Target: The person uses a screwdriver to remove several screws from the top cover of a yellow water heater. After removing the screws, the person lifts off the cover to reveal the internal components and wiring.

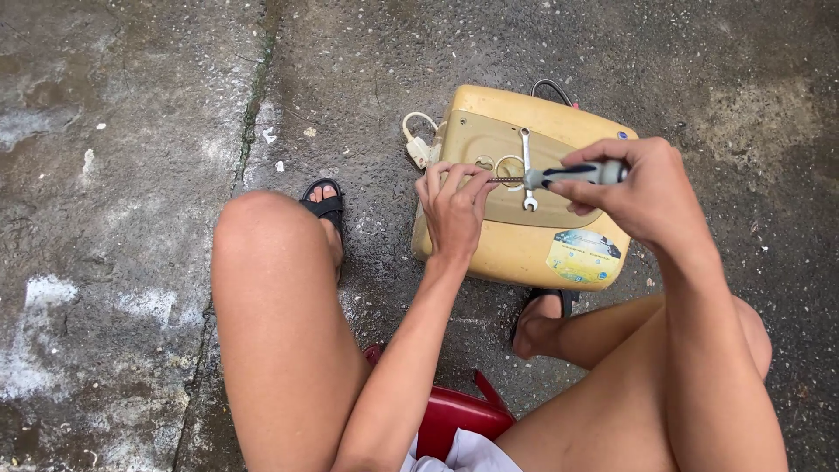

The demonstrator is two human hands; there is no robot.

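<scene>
A yellowed, boxy appliance (pixel 516 249) lies on the wet concrete between my feet. My right hand (pixel 642 188) grips a screwdriver (pixel 572 175) with a dark and grey handle, held level and pointing left. My left hand (pixel 454 205) pinches the screwdriver's tip over the appliance's top face; whatever sits between those fingers is hidden. A small silver wrench (pixel 526 157) lies on the appliance just behind the screwdriver shaft.
A white plug and cord (pixel 419 144) lie at the appliance's far left corner, a dark cable loop (pixel 552 87) behind it. My knees and black sandals (pixel 325 205) flank the appliance. A red stool (pixel 459 415) is under me. A crack (pixel 253 96) runs through the concrete at left.
</scene>
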